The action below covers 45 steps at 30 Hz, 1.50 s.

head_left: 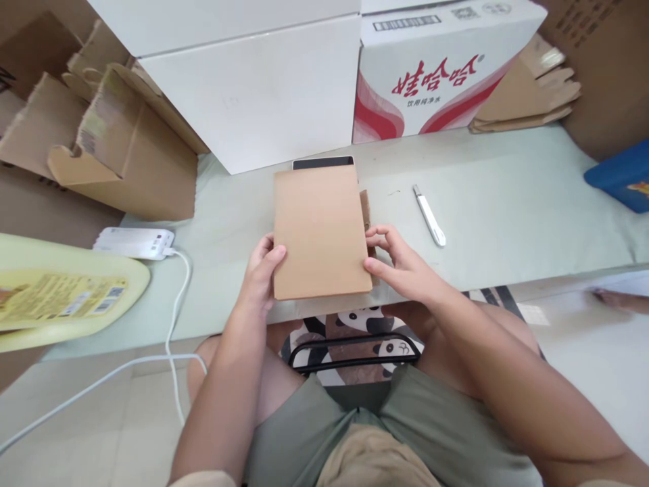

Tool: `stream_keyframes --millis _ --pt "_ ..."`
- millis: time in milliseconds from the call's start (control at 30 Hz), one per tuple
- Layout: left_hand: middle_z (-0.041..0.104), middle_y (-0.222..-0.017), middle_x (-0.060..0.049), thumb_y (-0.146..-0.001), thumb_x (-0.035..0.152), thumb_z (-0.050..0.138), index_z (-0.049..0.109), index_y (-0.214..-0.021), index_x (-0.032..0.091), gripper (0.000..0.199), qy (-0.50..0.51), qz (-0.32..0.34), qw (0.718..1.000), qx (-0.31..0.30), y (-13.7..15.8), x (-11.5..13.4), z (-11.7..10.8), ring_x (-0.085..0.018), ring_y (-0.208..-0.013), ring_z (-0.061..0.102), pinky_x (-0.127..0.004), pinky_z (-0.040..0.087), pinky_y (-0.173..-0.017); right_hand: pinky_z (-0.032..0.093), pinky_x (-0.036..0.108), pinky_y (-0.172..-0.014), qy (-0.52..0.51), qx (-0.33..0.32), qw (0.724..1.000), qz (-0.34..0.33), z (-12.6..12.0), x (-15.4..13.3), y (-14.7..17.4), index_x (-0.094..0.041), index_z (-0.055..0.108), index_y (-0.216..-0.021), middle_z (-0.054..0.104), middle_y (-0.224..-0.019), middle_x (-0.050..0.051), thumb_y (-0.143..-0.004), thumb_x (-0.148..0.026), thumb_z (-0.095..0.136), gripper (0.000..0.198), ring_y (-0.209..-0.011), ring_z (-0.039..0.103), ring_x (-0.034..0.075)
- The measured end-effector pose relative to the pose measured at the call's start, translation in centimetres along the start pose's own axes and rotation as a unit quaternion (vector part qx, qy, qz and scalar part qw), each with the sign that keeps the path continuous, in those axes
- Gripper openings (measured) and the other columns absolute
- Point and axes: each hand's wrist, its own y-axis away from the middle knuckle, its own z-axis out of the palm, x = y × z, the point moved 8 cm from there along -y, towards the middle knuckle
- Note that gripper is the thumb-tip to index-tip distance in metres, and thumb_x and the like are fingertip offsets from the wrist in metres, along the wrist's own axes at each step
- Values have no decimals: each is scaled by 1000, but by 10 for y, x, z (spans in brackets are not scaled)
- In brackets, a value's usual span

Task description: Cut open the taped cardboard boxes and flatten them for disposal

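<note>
A flat brown cardboard piece (320, 230), plain and rectangular, is held near the front of the table, between my two hands. My left hand (261, 270) is closed on its left edge, thumb on top and fingers underneath. At the lower right edge, my right hand (393, 260) pinches it, with the thumb at its rim. A smaller strip of brown cardboard (364, 206) sticks out from behind its right side. Beyond its far edge shows part of a dark-screened device with a white frame (323, 162). To the right lies a white utility knife (429, 215).
White cartons (263, 95) and a red-and-white water carton (430, 81) line the back. An opened cardboard box (136, 142) stands left, near a white power bank (134, 242) with a cable (177, 297). A yellow bottle (65, 291) lies front left; a blue container (621, 177) is far right.
</note>
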Motion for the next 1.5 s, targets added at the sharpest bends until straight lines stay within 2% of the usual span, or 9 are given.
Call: stream_keyframes --millis 300,433,533,667,833,1000,1133,1233,1500 --pt "72 -105 -4 -45 54 97 64 -99 23 71 34 52 997 45 -5 5 -9 -22 -89 72 -30 58 -74 43 57 -114 79 138 987 -20 -23 1 0 -26 55 -124 62 -135 12 -80 -63 74 61 -131 56 34" --pt "72 -104 -4 -58 62 89 67 -98 23 60 65 118 988 75 -5 16 -17 -22 -96 70 -32 58 -82 50 56 -111 40 160 986 -14 -27 4 2 -27 52 -136 59 -142 13 -88 -62 66 61 -132 58 34" --pt "73 -107 -7 -67 71 75 73 -99 22 59 76 153 984 55 -5 23 -20 -27 -110 68 -37 57 -94 42 56 -121 9 183 981 -64 -35 -6 6 -30 45 -146 51 -154 11 -88 -68 64 71 -147 46 34" --pt "73 -119 -9 -67 70 73 75 -105 23 61 59 175 982 34 -4 27 -21 -32 -127 62 -41 53 -105 34 54 -127 33 133 977 -163 -34 -25 12 -36 26 -159 35 -167 6 -76 -73 76 104 -156 34 34" --pt "72 -124 -9 -70 68 68 77 -108 23 60 81 175 981 3 -1 27 -9 -35 -137 55 -47 44 -118 26 56 -130 109 102 973 -175 -27 -24 13 -38 -1 -165 17 -174 5 -79 -65 78 120 -160 23 33" --pt "66 -138 -9 -68 71 64 77 -96 21 58 81 188 978 25 3 34 -11 -35 -143 48 -44 44 -118 23 57 -131 146 66 973 -166 -20 -16 11 -36 -2 -165 9 -175 6 -79 -64 78 121 -162 17 34" --pt "72 -119 -7 -64 65 69 76 -100 23 56 168 152 972 53 5 33 -19 -33 -132 56 -43 50 -110 22 58 -131 154 32 973 -168 -13 -15 11 -34 -1 -166 11 -175 9 -78 -64 80 123 -161 18 34" --pt "72 -116 -1 -68 58 70 72 -107 26 50 216 175 958 62 11 37 -19 -28 -133 55 -38 51 -107 22 58 -131 145 62 974 -164 -16 -18 11 -33 -1 -165 13 -174 11 -80 -66 77 120 -161 19 34" --pt "67 -135 -8 -62 73 78 69 -108 26 66 50 193 979 -45 6 25 2 -36 -148 44 -44 36 -124 23 59 -131 124 145 974 -123 -26 -11 5 -34 3 -164 15 -172 10 -80 -72 72 115 -160 21 33"
